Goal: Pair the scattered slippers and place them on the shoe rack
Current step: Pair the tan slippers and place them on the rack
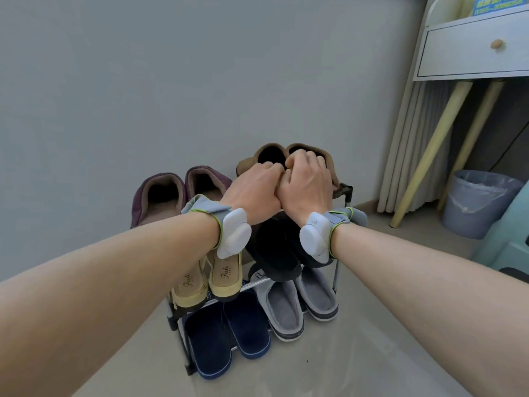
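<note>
Left hand (254, 190) and right hand (307, 187), knuckles touching, are each gripping one brown slipper (267, 156) at the shoe rack (345, 193) top's far right end. Beyond the right hand, the outer slipper is overhanging; releasing early risks toppling it.

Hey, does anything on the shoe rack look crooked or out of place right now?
Nothing stands out. Every pair on the shoe rack sits side by side; both hands grip the brown slippers on the top tier.
</note>
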`<action>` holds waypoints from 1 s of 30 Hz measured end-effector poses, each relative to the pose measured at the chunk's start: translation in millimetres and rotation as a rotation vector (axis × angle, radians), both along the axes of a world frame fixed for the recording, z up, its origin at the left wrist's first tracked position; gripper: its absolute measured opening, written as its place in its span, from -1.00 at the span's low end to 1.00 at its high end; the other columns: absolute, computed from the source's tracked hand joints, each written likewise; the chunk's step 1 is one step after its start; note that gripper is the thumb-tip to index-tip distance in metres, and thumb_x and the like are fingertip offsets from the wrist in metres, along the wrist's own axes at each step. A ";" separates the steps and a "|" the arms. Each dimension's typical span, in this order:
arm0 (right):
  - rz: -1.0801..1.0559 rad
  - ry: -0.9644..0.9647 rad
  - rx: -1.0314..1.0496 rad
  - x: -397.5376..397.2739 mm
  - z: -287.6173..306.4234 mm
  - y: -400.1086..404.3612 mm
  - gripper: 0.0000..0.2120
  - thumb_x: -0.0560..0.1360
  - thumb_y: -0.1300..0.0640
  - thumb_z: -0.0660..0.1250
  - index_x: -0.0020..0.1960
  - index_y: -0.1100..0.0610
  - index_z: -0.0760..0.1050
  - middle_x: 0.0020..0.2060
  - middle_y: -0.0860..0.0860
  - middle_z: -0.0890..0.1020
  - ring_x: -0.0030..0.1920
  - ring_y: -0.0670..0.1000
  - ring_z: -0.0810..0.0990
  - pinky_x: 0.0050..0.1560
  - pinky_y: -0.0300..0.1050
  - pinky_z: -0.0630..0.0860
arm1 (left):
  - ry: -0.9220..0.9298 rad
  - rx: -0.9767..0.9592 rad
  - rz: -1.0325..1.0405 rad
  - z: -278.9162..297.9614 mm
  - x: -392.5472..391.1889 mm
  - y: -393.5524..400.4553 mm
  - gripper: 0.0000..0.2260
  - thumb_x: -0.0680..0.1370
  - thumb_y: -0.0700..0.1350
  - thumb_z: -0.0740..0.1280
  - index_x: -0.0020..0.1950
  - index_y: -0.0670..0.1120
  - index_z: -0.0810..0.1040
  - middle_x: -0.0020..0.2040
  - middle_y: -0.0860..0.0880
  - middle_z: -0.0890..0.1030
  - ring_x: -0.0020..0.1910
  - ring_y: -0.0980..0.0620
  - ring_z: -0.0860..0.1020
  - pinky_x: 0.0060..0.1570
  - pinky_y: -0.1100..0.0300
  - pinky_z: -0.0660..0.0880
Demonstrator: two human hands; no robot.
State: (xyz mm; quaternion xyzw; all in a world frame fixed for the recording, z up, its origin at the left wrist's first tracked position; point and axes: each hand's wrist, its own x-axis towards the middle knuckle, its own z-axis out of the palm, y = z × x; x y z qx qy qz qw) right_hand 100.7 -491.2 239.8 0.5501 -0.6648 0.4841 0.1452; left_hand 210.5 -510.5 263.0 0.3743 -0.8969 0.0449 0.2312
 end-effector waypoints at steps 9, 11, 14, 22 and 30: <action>0.295 -0.049 0.305 81.1 2.3 3.3 -0.78 0.49 0.07 0.28 0.06 0.17 0.45 0.07 0.11 0.49 0.08 0.18 0.52 0.09 0.06 0.49 | 0.057 -0.146 0.497 -0.5 94.8 11.5 -0.77 0.46 0.00 0.28 0.04 -0.10 0.52 0.00 -0.09 0.54 0.06 -0.14 0.48 0.01 0.00 0.46; 0.312 -0.010 0.356 89.0 -1.5 3.5 -0.70 0.47 -0.03 0.31 0.11 0.12 0.43 0.10 0.10 0.44 0.13 0.17 0.48 0.09 0.02 0.48 | 0.026 -0.039 0.575 -3.2 105.9 11.5 -0.68 0.44 0.08 0.30 0.08 -0.09 0.53 0.08 -0.13 0.52 0.15 -0.17 0.44 0.10 -0.05 0.44; 0.318 0.123 0.366 99.3 -8.4 5.1 -0.59 0.46 -0.15 0.29 0.22 0.02 0.40 0.15 0.08 0.38 0.18 0.16 0.42 0.11 0.00 0.45 | 0.081 0.080 0.550 -9.7 119.3 9.8 -0.82 0.42 -0.08 0.27 -0.01 -0.09 0.45 0.11 -0.15 0.50 0.14 -0.18 0.43 0.07 -0.03 0.44; 0.321 0.295 0.442 92.6 -15.8 11.4 -0.51 0.46 -0.34 0.19 0.13 0.02 0.49 0.33 0.07 0.28 0.27 0.19 0.36 0.26 0.05 0.37 | 0.207 0.117 0.410 -23.0 129.1 -0.7 -0.69 0.41 -0.31 0.24 0.12 -0.18 0.57 0.13 -0.10 0.58 0.12 -0.13 0.51 0.10 0.00 0.47; 0.347 0.190 0.533 86.2 -13.2 13.8 -0.58 0.54 -0.12 0.18 0.26 0.14 0.41 0.44 0.12 0.20 0.31 0.22 0.41 0.18 0.01 0.37 | 0.187 0.084 0.342 -32.1 118.8 -5.8 -0.74 0.49 -0.28 0.26 0.16 -0.16 0.54 0.14 -0.08 0.55 0.07 -0.10 0.51 0.08 0.01 0.48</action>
